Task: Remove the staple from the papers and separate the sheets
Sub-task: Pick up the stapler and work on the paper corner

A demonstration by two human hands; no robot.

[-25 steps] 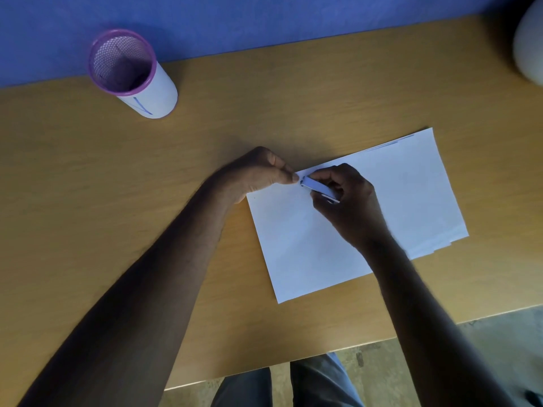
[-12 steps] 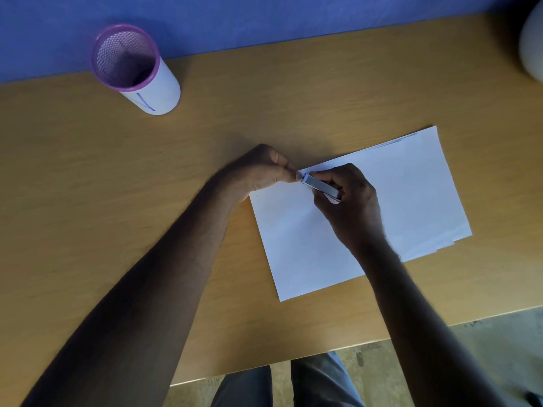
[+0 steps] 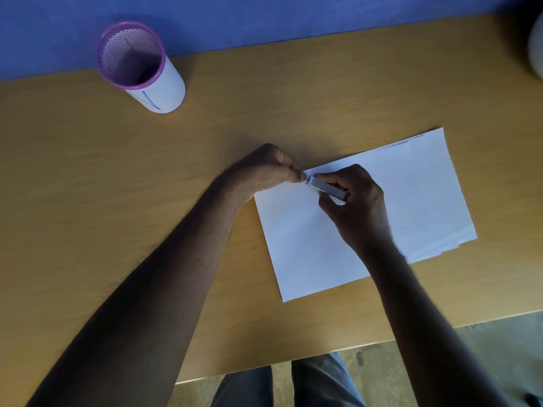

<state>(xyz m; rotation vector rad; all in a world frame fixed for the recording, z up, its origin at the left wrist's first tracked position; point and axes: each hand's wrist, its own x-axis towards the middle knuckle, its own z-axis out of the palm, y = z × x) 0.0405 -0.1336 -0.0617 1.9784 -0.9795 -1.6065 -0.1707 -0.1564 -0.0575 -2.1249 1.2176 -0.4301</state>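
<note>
A stack of white papers (image 3: 411, 207) lies on the wooden desk (image 3: 88, 201), its sheets slightly fanned at the right edges. My left hand (image 3: 264, 174) pinches the stack's top-left corner between thumb and fingers. My right hand (image 3: 355, 204) grips a small silver staple remover (image 3: 326, 188), its tip pressed at that same corner right beside my left thumb. The staple itself is hidden under the tool and fingers.
A purple-rimmed mesh pen holder (image 3: 138, 66) stands at the back left by the blue wall. A pale rounded object (image 3: 536, 51) shows at the far right edge. The desk's front edge (image 3: 323, 356) runs above my knees.
Both hands stay at the corner; the staple remover's tip has barely shifted. The view has drifted slightly.
</note>
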